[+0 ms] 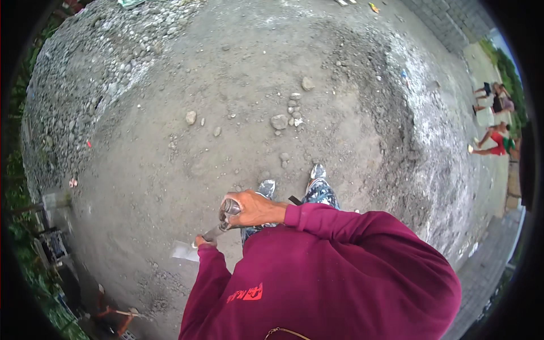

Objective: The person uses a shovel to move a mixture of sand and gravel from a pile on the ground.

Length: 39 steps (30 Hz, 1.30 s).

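Observation:
I hold a shovel in both hands, off to the left of my body. My right hand (252, 208), reaching across from a maroon sleeve, is closed around the top of the grey handle (215, 232). Lower on the shaft my left hand (205, 242) is closed too, partly hidden by its cuff. Beyond it shows the pale flat blade (186, 251) of the shovel, over bare grey ground. Whether the blade touches the soil I cannot tell.
Near my dusty shoes (317, 172) lie several loose stones (279, 121). A gravel heap (102, 62) rises at far left, and a ridge of dug soil (396, 124) runs along the right. People (498, 141) are at the far right; a block wall (447, 22) stands behind.

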Available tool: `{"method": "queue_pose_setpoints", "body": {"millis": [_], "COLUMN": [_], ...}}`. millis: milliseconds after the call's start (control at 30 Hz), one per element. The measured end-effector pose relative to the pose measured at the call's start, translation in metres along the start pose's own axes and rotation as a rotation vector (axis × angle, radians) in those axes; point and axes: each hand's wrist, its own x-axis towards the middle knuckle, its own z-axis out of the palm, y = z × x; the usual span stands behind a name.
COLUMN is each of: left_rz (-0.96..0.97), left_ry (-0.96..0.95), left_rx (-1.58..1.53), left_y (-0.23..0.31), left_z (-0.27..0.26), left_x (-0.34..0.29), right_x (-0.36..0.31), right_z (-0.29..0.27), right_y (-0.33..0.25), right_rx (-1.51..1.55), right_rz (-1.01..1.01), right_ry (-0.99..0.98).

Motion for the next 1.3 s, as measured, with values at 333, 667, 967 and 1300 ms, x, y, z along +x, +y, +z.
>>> {"method": "queue_pose_setpoints", "body": {"millis": [333, 667, 967, 1300], "left_rz": [0.294, -0.022, -0.194, -0.012], "left_ry": [-0.418, -0.699, -0.509, -0.473], "left_rx": [0.047, -0.004, 0.731, 1.035], "left_y": [0.220, 0.375, 0.166, 0.253], "left_z": [0.391, 0.762, 0.999, 1.260], "left_x": [-0.059, -0.083, -0.098, 0.086], "right_x": [-0.277, -0.336, -0.347, -0.202], "right_z": [-0.171, -0.194, -0.210, -0.458], "right_y": [0.056, 0.223, 0.311, 0.455], "right_rx": [0.455, 1.396, 1.937, 2.226], "right_rz": [0.415, 0.238, 0.548, 0.289], "right_ry": [1.037, 1.891, 2.408, 2.408]}}
